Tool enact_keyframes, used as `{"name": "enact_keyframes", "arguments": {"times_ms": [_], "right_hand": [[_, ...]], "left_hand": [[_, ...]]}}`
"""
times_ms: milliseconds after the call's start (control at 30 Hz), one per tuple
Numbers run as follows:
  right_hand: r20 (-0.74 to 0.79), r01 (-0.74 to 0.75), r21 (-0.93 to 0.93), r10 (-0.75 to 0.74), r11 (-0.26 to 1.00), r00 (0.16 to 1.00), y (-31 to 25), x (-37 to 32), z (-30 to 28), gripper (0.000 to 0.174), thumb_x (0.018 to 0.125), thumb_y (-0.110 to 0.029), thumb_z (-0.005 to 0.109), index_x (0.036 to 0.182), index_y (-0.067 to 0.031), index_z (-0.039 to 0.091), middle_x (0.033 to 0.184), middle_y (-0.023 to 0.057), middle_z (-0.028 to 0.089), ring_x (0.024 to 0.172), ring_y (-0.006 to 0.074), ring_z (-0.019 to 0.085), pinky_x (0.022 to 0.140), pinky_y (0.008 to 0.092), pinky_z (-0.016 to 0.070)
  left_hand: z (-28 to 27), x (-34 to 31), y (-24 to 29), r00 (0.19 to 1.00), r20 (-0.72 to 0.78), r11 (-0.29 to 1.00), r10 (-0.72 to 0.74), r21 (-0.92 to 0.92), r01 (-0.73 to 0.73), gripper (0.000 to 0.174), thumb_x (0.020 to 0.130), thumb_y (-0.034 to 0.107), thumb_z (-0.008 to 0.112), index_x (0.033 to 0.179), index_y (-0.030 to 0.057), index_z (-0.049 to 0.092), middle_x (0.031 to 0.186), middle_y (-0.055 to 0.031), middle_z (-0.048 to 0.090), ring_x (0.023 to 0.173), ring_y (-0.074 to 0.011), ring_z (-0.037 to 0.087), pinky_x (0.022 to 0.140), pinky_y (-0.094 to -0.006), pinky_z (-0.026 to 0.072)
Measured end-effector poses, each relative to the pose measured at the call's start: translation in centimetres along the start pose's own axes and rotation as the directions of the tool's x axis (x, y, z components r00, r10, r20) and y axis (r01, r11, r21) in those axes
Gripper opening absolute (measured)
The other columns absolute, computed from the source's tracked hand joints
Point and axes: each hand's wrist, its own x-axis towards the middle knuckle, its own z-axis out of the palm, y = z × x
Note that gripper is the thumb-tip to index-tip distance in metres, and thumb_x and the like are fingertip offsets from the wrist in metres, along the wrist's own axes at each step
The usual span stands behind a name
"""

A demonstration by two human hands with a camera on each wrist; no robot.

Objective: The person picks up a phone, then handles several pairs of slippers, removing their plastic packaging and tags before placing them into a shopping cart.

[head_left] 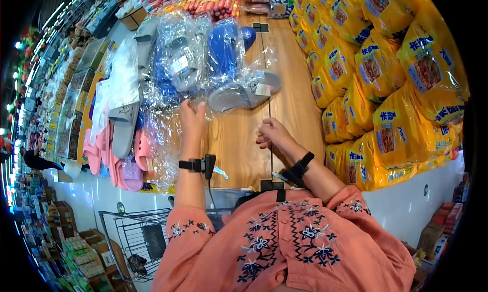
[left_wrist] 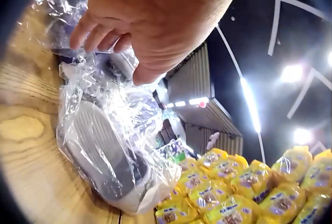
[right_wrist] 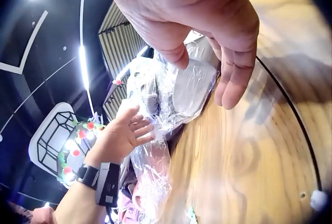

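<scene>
The left hand point(head_left: 193, 120) is held low by the near edge of some slippers in clear plastic point(head_left: 183, 63), fingers loosely bent; the left wrist view shows this hand point(left_wrist: 155, 21) above the crinkled wrapping, and whether it touches is unclear. A grey slipper in clear wrap point(head_left: 229, 96) lies across the table between and beyond both hands, also in the left wrist view point(left_wrist: 98, 141). Over bare wood, the right hand point(head_left: 277, 134) has softly bent fingers with nothing between them; the right wrist view shows the hand point(right_wrist: 202, 21) with thumb and fingers apart.
Yellow packages point(head_left: 376, 73) are stacked along the right. Blue wrapped slippers point(head_left: 222, 48) lie farther back, red packaged goods point(head_left: 216, 5) beyond them. At left are a grey slipper point(head_left: 123, 132) and pink slippers point(head_left: 142, 150). A wire cart point(head_left: 134, 236) stands below left of the wooden table point(head_left: 229, 155).
</scene>
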Motion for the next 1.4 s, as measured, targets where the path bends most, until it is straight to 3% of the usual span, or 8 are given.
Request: {"name": "enact_keyframes", "arguments": {"times_ms": [133, 233, 333, 433, 567, 900, 1133, 1400], "right_hand": [[-0.010, -0.002, 0.049, 0.003, 0.999, 1.000, 0.3, 0.7, -0.6, 0.047, 0.096, -0.029, 0.064, 0.126, 0.0014, 0.043, 0.094, 0.0078, 0.056, 0.074, 0.0186, 0.063, 0.061, 0.0309, 0.0557], [-0.011, 0.001, 0.075, 0.000, 0.997, 1.000, 0.6, 1.2, -0.8, 0.042, 0.096, -0.029, 0.063, 0.120, 0.0000, 0.046, 0.092, 0.0066, 0.055, 0.076, 0.0186, 0.063, 0.062, 0.0314, 0.0564], [0.063, 0.034, 0.131, -0.043, 0.991, 0.997, 2.3, 1.6, -1.8, 0.038, 0.096, -0.030, 0.064, 0.116, -0.0015, 0.048, 0.091, 0.0059, 0.055, 0.079, 0.0186, 0.064, 0.063, 0.0317, 0.0567], [0.124, 0.044, 0.126, -0.060, 0.991, 0.990, 2.8, 1.9, -2.5, 0.034, 0.096, -0.031, 0.063, 0.111, -0.0031, 0.050, 0.092, 0.0057, 0.055, 0.080, 0.0187, 0.064, 0.064, 0.0317, 0.0569], [0.099, -0.058, 0.134, 0.045, 0.989, 0.994, 2.1, 1.8, -2.2, 0.039, 0.097, -0.036, 0.063, 0.114, -0.0038, 0.051, 0.094, 0.0065, 0.058, 0.082, 0.0204, 0.065, 0.070, 0.0333, 0.0583], [0.173, -0.177, 0.370, 0.120, 0.912, 0.978, 2.6, 1.4, -1.9, 0.032, 0.098, -0.032, 0.061, 0.112, -0.0036, 0.059, 0.097, 0.0118, 0.067, 0.083, 0.0235, 0.068, 0.079, 0.0387, 0.0599], [0.080, -0.098, 0.337, 0.075, 0.936, 0.994, 3.0, 1.3, -2.9, 0.020, 0.097, -0.024, 0.060, 0.104, -0.0045, 0.060, 0.084, 0.0091, 0.066, 0.072, 0.0207, 0.066, 0.070, 0.0382, 0.0600], [0.067, 0.052, 0.514, -0.100, 0.856, 0.993, 2.9, 1.9, -3.9, 0.023, 0.096, -0.027, 0.063, 0.105, -0.0053, 0.062, 0.085, 0.0075, 0.067, 0.074, 0.0176, 0.065, 0.070, 0.0368, 0.0580]], "left_hand": [[2.2, 2.3, -2.2, 0.973, 0.185, 0.991, -0.136, 0.007, 0.137, 0.070, 0.089, 0.036, 0.071, 0.129, -0.0161, 0.048, 0.115, -0.0304, 0.063, 0.116, -0.0455, 0.057, 0.100, -0.0466, 0.0443], [4.2, 1.6, -2.9, 0.995, 0.071, 0.996, -0.064, -0.058, 0.068, 0.063, 0.088, 0.036, 0.072, 0.124, -0.0115, 0.052, 0.103, -0.0235, 0.067, 0.096, -0.0353, 0.068, 0.082, -0.0437, 0.0544], [3.8, 0.3, 0.0, 0.852, 0.363, 0.768, -0.377, -0.392, 0.507, 0.045, 0.092, 0.031, 0.068, 0.116, -0.0039, 0.055, 0.090, -0.0144, 0.067, 0.069, -0.0213, 0.068, 0.057, -0.0342, 0.0550], [5.1, -0.2, -1.8, 0.849, 0.433, 0.754, -0.304, -0.436, 0.492, 0.028, 0.096, 0.025, 0.064, 0.108, 0.0018, 0.053, 0.081, -0.0082, 0.064, 0.054, -0.0124, 0.061, 0.043, -0.0251, 0.0474], [4.1, -3.3, 0.7, 0.671, 0.700, 0.606, -0.244, -0.431, 0.669, 0.018, 0.099, 0.022, 0.057, 0.099, 0.0046, 0.053, 0.073, -0.0055, 0.059, 0.054, -0.0130, 0.058, 0.046, -0.0276, 0.0462], [2.6, -9.6, 5.8, 0.535, 0.845, 0.678, 0.006, -0.396, 0.619, 0.028, 0.099, 0.027, 0.061, 0.108, 0.0008, 0.057, 0.076, -0.0038, 0.060, 0.065, -0.0137, 0.061, 0.057, -0.0287, 0.0487], [-5.8, -2.2, 2.2, 0.973, 0.229, 0.980, -0.011, -0.193, 0.057, 0.038, 0.099, 0.039, 0.060, 0.112, 0.0036, 0.060, 0.091, -0.0043, 0.065, 0.075, -0.0117, 0.064, 0.063, -0.0281, 0.0513], [-13.9, -0.1, -4.9, 0.957, -0.272, 0.984, -0.100, -0.173, 0.053, 0.034, 0.096, 0.027, 0.065, 0.113, -0.0017, 0.061, 0.097, -0.0098, 0.066, 0.080, -0.0198, 0.065, 0.068, -0.0326, 0.0510]]}}
